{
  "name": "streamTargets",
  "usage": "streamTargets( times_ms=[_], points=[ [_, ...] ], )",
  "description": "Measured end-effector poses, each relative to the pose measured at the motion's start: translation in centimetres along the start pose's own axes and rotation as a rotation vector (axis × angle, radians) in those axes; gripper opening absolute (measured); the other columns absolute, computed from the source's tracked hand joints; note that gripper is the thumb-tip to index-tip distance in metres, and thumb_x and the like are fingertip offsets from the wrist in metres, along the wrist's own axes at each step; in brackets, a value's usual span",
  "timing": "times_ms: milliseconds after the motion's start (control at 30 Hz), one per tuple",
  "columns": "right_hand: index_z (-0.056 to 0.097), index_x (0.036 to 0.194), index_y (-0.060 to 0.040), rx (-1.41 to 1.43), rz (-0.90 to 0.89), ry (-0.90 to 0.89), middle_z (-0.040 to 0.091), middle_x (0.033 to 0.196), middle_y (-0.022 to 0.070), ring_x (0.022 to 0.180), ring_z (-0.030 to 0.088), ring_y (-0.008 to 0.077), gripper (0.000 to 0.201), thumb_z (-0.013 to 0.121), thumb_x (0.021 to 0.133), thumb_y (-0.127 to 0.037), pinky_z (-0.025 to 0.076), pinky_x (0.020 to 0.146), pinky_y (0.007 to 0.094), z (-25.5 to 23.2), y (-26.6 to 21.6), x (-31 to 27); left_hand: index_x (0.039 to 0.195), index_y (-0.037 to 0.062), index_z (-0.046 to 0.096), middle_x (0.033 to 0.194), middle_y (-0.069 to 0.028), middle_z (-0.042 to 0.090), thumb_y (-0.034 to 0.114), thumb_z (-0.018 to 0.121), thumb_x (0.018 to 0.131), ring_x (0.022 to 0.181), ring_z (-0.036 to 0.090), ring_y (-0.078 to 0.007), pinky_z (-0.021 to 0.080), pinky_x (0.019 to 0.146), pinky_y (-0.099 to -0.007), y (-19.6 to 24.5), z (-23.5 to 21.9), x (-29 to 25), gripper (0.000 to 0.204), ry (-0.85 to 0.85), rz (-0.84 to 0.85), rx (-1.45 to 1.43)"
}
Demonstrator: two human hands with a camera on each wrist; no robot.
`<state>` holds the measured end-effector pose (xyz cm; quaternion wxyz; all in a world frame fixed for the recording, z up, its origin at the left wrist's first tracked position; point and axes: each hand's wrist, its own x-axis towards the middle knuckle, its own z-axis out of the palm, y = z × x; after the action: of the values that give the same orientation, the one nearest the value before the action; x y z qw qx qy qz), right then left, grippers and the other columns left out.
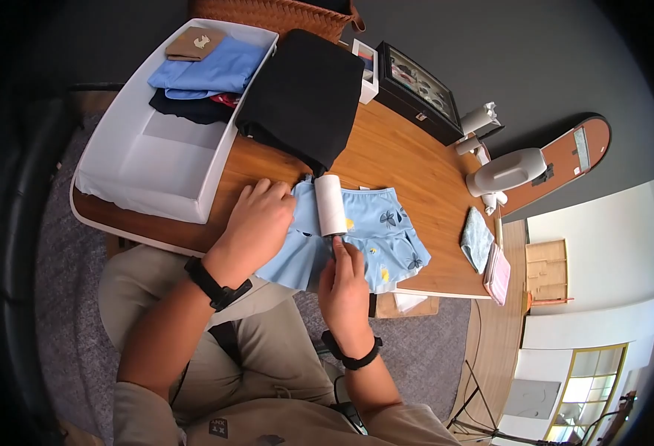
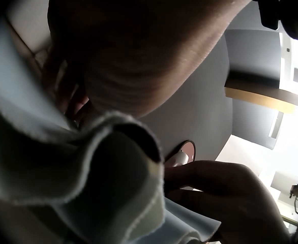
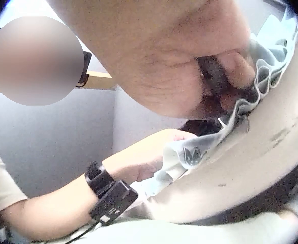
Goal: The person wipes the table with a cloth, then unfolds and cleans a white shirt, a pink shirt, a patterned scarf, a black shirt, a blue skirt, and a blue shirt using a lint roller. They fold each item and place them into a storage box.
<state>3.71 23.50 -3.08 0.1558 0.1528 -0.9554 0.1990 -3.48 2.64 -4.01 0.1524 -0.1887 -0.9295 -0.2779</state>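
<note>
A light blue ruffled garment (image 1: 394, 215) with dark butterfly and yellow prints lies at the table's front edge, its hem hanging over. My right hand (image 1: 346, 293) grips a lint roller (image 1: 330, 204) by its handle, one finger stretched toward the white roll. The roll lies over the middle of the garment; most of the handle is hidden in the hand. My left hand (image 1: 256, 227) rests at the garment's left side, fingers bent downward at its edge. In the left wrist view, the wavy hem (image 2: 123, 152) shows close below the left hand.
A white box (image 1: 145, 163) with folded clothes (image 1: 211, 67) stands at the left. Beside it lies a black folded cloth item (image 1: 304, 93). A black display case (image 1: 420, 89), a white bottle (image 1: 509, 171) and folded cloths (image 1: 477, 238) stand farther back and right.
</note>
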Motion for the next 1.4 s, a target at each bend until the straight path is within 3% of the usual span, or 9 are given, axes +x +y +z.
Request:
streamTargets(
  times_ms=[100,133,533,700,767,900,1000,1233,1400],
  points=[
    [0.057,0.143,0.0065,-0.035,0.053,0.020,0.062,0.132,0.0279,0.098,0.073,0.0460,0.043,0.062,0.101,-0.001,0.065,0.074,0.0492,-0.3,1.4,0.4,0.107,0.0002,0.074,0.118,-0.0110,0.068,0.009,0.077,0.091,0.113,0.061,-0.0329,0.048,0.097,-0.0456,0.0,-0.1,0.1,0.019,-0.015,-0.010,-0.011],
    [0.059,0.140,0.0081,0.003,0.143,0.014,0.064,0.127,0.0272,0.107,0.069,0.0452,0.040,0.062,0.100,0.004,0.060,0.088,0.0484,-0.6,1.0,0.6,0.108,0.0006,0.073,0.118,-0.0111,0.068,0.009,0.077,0.091,0.113,0.061,-0.0328,0.048,0.097,-0.0456,0.0,-0.2,0.1,0.019,-0.019,-0.016,-0.013],
    [0.062,0.136,0.0082,-0.063,0.301,0.097,0.064,0.130,0.0278,0.118,0.065,0.0466,0.035,0.059,0.102,0.002,0.054,0.101,0.0481,-3.5,5.8,0.4,0.130,0.0069,0.074,0.116,-0.0098,0.067,0.003,0.069,0.092,0.113,0.059,-0.0322,0.047,0.098,-0.0453,0.4,0.2,-0.2,0.039,0.017,0.006,0.040],
    [0.061,0.137,0.0095,-0.178,0.250,0.151,0.064,0.128,0.0288,0.114,0.066,0.0474,0.036,0.058,0.101,0.002,0.057,0.096,0.0496,-4.7,9.5,-0.2,0.129,0.0059,0.074,0.114,-0.0097,0.066,0.003,0.069,0.092,0.111,0.059,-0.0319,0.047,0.098,-0.0452,0.1,0.5,-0.2,0.038,0.017,0.000,0.042],
    [0.061,0.137,0.0096,-0.150,0.298,0.140,0.064,0.127,0.0289,0.115,0.066,0.0464,0.036,0.058,0.101,0.003,0.056,0.097,0.0488,-5.9,8.7,-0.2,0.129,0.0056,0.074,0.114,-0.0096,0.066,0.003,0.069,0.092,0.111,0.059,-0.0318,0.047,0.098,-0.0454,0.1,0.5,-0.1,0.037,0.019,-0.003,0.041],
    [0.061,0.141,0.0038,-0.060,0.076,0.208,0.063,0.130,0.0275,0.110,0.068,0.0456,0.043,0.063,0.097,0.007,0.058,0.090,0.0510,-5.9,3.4,-1.7,0.132,0.0051,0.072,0.117,-0.0098,0.065,0.005,0.069,0.093,0.111,0.059,-0.0316,0.047,0.098,-0.0457,0.1,0.2,-0.2,0.039,0.010,0.002,0.037],
    [0.060,0.145,-0.0012,0.073,0.011,0.019,0.059,0.135,0.0296,0.106,0.070,0.0468,0.049,0.065,0.097,0.007,0.061,0.083,0.0485,-5.9,-1.5,-3.5,0.137,0.0047,0.070,0.122,-0.0109,0.064,0.006,0.070,0.095,0.114,0.059,-0.0327,0.047,0.100,-0.0465,0.2,-0.3,-0.1,0.042,-0.035,0.016,0.035],
    [0.054,0.148,0.0062,0.149,-0.014,-0.047,0.057,0.132,0.0322,0.102,0.070,0.0490,0.053,0.063,0.096,0.010,0.063,0.075,0.0499,-3.7,-3.1,-5.3,0.147,0.0008,0.061,0.151,-0.0202,0.054,0.025,0.081,0.094,0.143,0.048,-0.0390,0.041,0.119,-0.0495,-0.5,-2.8,-1.6,0.061,-0.268,0.090,-0.099],
    [0.050,0.151,0.0086,0.140,-0.050,-0.064,0.057,0.132,0.0335,0.098,0.070,0.0494,0.055,0.063,0.097,0.007,0.063,0.072,0.0503,-2.6,-3.1,-6.5,0.148,-0.0010,0.060,0.156,-0.0194,0.051,0.028,0.089,0.085,0.146,0.045,-0.0382,0.040,0.120,-0.0489,-0.1,-3.2,-1.4,0.075,-0.297,0.054,-0.084]
  ],
)
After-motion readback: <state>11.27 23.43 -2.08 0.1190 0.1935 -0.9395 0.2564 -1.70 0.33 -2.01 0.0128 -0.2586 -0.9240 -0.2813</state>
